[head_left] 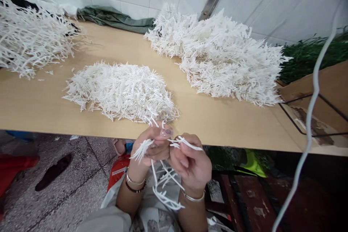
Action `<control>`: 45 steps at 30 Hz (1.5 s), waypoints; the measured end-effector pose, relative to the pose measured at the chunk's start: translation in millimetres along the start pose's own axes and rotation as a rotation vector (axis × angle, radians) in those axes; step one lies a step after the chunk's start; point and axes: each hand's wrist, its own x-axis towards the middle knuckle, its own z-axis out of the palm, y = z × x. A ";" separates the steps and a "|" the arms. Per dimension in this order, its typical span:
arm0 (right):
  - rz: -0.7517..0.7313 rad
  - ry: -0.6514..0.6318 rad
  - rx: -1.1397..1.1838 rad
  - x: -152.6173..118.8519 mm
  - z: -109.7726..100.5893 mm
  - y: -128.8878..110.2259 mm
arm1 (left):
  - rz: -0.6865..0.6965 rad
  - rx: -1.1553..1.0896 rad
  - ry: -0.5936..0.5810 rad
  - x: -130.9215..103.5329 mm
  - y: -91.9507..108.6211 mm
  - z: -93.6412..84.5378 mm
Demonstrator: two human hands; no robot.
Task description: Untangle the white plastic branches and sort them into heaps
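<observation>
Just off the table's front edge, my left hand [154, 145] pinches a small bunch of white plastic sprigs [143, 150], their tips fanning out to the left. Beside it, nearly touching, my right hand [194, 159] has thumb and finger closed on a thin white branched strand [190, 144]. A longer branched white stem [167, 199] dangles below and between both hands. The fingers hide where these pieces meet. Right behind my hands lies a low heap of short white sprigs [122, 90] on the table.
A larger pile of frilly white sprigs [223, 58] lies at the back right of the table [217, 127]. Stringy white branches [29, 36] fill the far left. Green cloth [114, 18] rests along the wall. At right are a cardboard box [331, 83], dark wire frame and hanging white cable [312, 105].
</observation>
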 end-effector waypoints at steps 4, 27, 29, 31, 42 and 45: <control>-0.089 0.038 0.116 5.1 -5.4 -0.3 | 0.077 -0.080 0.036 2.5 -5.7 8.8; -0.378 0.394 -1.778 75.8 -51.5 -13.2 | 0.640 0.242 0.653 -0.2 3.9 0.7; -0.417 0.409 -1.708 72.8 -51.6 -13.6 | 0.654 0.310 0.705 -1.7 3.1 1.2; -0.452 0.429 -1.665 70.2 -51.0 -14.4 | 0.668 0.361 0.765 -3.7 2.4 1.8; -0.645 0.534 -1.566 64.5 -44.6 -12.2 | 0.744 0.358 0.943 -12.3 3.4 -3.1; -0.674 0.574 -1.514 58.9 -38.4 -13.2 | 0.738 0.404 0.974 -12.4 0.7 -4.5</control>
